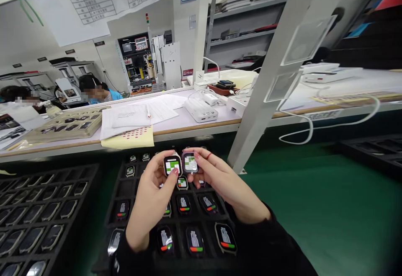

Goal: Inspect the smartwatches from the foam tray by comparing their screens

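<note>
My left hand (157, 188) grips a smartwatch case (172, 166) with a light frame, its screen lit in green and white and its thumb resting on the glass. Close beside it, my right hand (216, 175) holds a second smartwatch case (190, 163) with a purple frame and a lit screen. Both are raised above a black compartment tray (124, 189). Several watches lie in that tray, such as a lit watch (225, 237) showing red and green bars. The forearms and hands hide part of the tray.
At left stands another black tray (70, 175) of dark-screened watches. A raised shelf (169, 130) behind carries papers (132, 119), a white charging box (201, 110) and cables. A slanted white post (266, 100) rises right of my hands. Two people (97, 89) sit at the far left.
</note>
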Motion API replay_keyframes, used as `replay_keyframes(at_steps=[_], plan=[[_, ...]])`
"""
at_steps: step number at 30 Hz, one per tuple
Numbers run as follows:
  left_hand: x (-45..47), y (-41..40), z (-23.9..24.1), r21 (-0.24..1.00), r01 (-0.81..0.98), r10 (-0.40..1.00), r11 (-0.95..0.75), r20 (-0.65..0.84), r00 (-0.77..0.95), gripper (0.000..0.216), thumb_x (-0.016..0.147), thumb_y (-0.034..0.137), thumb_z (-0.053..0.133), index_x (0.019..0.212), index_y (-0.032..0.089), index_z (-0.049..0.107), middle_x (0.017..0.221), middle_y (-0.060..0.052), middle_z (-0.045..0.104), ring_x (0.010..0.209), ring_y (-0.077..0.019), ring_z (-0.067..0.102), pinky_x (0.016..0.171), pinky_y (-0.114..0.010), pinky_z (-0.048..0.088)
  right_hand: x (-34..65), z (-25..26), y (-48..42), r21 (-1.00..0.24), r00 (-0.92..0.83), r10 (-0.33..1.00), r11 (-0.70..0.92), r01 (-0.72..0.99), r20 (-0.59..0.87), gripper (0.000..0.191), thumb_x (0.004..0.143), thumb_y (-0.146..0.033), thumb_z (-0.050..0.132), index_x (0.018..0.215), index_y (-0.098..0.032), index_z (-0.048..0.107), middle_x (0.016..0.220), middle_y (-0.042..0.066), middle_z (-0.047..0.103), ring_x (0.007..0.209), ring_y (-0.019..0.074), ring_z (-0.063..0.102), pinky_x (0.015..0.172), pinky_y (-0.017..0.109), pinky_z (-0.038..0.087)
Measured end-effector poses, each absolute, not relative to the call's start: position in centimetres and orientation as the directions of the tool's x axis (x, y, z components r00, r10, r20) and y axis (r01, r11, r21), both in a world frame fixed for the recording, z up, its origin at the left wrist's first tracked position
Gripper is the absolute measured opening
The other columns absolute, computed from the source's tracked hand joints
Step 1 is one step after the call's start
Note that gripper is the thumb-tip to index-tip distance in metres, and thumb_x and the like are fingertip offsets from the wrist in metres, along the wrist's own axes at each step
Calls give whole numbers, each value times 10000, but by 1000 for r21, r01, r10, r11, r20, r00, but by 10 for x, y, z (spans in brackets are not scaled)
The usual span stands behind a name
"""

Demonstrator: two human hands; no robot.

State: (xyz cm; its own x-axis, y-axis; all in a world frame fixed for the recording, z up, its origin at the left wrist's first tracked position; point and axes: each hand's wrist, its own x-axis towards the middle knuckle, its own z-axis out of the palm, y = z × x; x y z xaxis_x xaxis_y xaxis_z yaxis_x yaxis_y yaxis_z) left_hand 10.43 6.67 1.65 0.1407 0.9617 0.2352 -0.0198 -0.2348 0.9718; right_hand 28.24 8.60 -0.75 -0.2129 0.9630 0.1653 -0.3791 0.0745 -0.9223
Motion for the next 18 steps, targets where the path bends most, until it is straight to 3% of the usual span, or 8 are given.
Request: replay_keyframes(at_steps=[7,13,18], plan=[[106,66,16,980,26,977,-196,193,94,315,1011,431,571,1243,257,697,907,-26,677,655,-98,554,583,-211,444,285,-7,86,-898,-205,962,79,-434,183,486,907,-566,777,1190,-183,680,890,26,677,651,150,659,511,215,501],[108,66,11,982,-55,978,-182,187,91,331,1038,350,497,1315,284,666,1147,-58,675,765,-116,605,620,-223,458,288,-2,84,-909,-166,956,162,-383,241,362,913,-390,753,1184,-170,658,818,7,674,573,117,599,486,192,463],[111,66,11,979,-68,975,-192,199,102,330,1020,261,501,1307,293,659,1143,-40,660,761,-104,600,646,-221,476,289,-1,85,-918,-157,948,211,-335,275,334,892,-350,726,1157,-159,654,741,-4,646,549,128,568,466,203,454]])
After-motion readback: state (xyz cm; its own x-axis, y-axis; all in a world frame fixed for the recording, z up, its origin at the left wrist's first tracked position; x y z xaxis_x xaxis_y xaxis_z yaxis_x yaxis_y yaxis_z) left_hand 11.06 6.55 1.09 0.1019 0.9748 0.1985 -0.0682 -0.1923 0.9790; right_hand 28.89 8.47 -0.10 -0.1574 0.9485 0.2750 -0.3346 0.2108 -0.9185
